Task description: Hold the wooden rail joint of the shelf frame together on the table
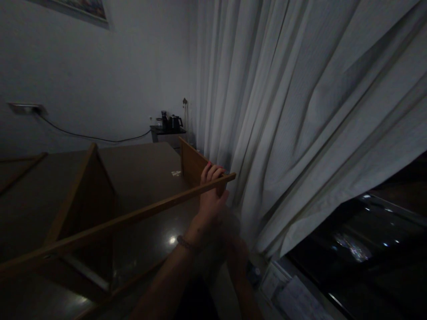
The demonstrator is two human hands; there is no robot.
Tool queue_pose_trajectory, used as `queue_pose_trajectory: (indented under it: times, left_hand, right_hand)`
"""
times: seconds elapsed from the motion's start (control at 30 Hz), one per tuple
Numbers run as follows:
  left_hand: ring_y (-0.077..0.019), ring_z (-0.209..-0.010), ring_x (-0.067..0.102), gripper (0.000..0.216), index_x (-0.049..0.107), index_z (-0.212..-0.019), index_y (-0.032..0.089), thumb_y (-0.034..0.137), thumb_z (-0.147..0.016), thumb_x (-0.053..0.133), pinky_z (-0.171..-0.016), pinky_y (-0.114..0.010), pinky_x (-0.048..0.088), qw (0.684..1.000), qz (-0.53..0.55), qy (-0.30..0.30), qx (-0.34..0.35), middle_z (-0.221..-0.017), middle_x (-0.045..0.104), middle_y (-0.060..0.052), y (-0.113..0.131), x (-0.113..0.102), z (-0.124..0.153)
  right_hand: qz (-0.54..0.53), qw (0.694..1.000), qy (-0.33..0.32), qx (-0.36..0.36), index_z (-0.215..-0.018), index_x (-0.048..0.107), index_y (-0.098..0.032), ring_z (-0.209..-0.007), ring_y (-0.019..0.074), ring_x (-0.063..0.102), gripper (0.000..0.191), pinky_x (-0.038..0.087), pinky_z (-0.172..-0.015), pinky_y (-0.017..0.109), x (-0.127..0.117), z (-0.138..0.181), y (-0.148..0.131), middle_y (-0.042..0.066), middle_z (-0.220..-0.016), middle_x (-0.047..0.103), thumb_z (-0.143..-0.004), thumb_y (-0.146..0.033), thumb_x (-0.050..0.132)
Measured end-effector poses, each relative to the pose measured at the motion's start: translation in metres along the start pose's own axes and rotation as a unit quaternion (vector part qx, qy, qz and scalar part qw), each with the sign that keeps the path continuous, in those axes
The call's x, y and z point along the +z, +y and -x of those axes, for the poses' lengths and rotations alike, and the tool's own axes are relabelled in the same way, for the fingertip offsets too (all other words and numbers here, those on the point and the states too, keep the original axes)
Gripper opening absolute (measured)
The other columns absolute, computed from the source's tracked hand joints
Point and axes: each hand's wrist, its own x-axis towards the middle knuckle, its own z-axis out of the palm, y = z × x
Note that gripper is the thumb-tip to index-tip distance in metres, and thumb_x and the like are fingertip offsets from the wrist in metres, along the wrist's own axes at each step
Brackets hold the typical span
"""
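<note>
A brown wooden frame (150,209), with upright boards joined to a long rail, rests on the dark table (143,164). My left hand (211,200) is at the right-hand corner of this frame. Its fingers bend over the top edge of the end board (192,162), and the thumb lies on the near side, below the rail's tip. Lower down and to the right, my right hand (237,255) is dim and smeared, close under that corner. Its fingers cannot be made out, nor whether it holds anything. Another upright board (83,191) crosses the frame further left.
Long pale curtains (267,111) hang close on the right. Small light pieces (176,174) lie on the table. A black kettle (174,122) stands on a small cabinet at the back, with a cable (100,138) along the wall. Papers (295,298) lie at lower right.
</note>
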Motion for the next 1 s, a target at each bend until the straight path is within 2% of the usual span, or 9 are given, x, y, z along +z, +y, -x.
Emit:
queue_pose_trajectory:
  times: [0.27,0.5,0.73,1.0]
  left_hand:
    - [-0.0305,-0.145,0.031,0.042,0.046,-0.128,0.025,0.032,-0.088,0.054,-0.119,-0.055,0.029,1.000,-0.001,0.002,-0.003,-0.135,0.053,-0.009,0.000,0.001,0.000]
    - [-0.0306,-0.146,0.029,0.042,0.045,-0.129,0.026,0.032,-0.087,0.054,-0.120,-0.054,0.028,1.000,0.000,-0.001,-0.007,-0.136,0.053,-0.009,-0.002,0.002,0.001]
    - [-0.0307,-0.145,0.030,0.044,0.045,-0.129,0.026,0.029,-0.086,0.054,-0.119,-0.054,0.030,1.000,-0.003,0.003,0.001,-0.134,0.053,-0.009,0.000,0.001,0.000]
    - [-0.0322,-0.145,0.031,0.048,0.044,-0.129,0.026,0.026,-0.082,0.054,-0.119,-0.055,0.030,1.000,-0.022,-0.008,-0.015,-0.136,0.052,-0.008,-0.002,0.002,0.001]
  right_hand:
    - [-0.041,0.997,0.021,0.059,-0.079,0.077,-0.022,-0.068,0.0191,0.067,0.060,0.050,-0.068,0.031,0.000,0.007,-0.002,0.008,-0.076,0.074,-0.099,-0.065,0.041]
    - [-0.058,0.993,0.027,0.098,-0.091,0.078,-0.021,-0.077,0.0212,0.070,0.057,0.051,-0.073,0.032,-0.004,0.010,0.000,0.010,-0.087,0.077,-0.100,-0.063,0.041]
    - [-0.067,0.992,0.018,0.103,-0.081,0.077,-0.021,-0.071,0.0208,0.068,0.061,0.050,-0.070,0.031,0.004,0.004,-0.001,0.009,-0.079,0.076,-0.096,-0.069,0.043]
    - [-0.067,0.992,0.015,0.109,-0.086,0.078,-0.021,-0.074,0.0203,0.069,0.061,0.051,-0.072,0.031,0.003,0.003,0.001,0.009,-0.084,0.077,-0.097,-0.069,0.041]
